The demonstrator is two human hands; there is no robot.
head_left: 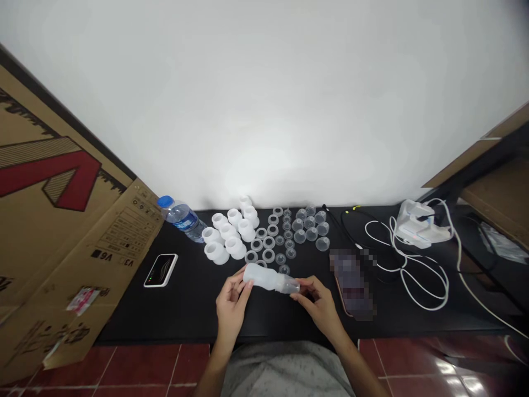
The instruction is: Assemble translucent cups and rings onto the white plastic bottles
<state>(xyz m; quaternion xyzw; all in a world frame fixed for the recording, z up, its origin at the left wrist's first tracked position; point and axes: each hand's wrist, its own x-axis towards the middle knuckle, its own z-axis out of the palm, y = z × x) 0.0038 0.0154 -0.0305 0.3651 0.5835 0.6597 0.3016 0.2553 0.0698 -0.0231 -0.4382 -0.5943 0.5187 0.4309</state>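
Two hands: left hand [231, 307], right hand [319, 304]. One translucent plastic bottle [268, 279], held by both. White plastic collars [227, 231]: nine. Clear plastic domes [309, 221]: nine. Clear plastic rings [268, 242]: about nine, hard to count exactly. Small clear nipples [288, 234]: about nine, also too small to be sure. One water bottle [179, 219]. One phone [160, 270]. One pixelated object [351, 284], cannot tell what. One white plastic device [419, 225]. One white cable [413, 286]. One black cable [351, 223]. One cardboard sheet [61, 220]. One black worktop [185, 309].
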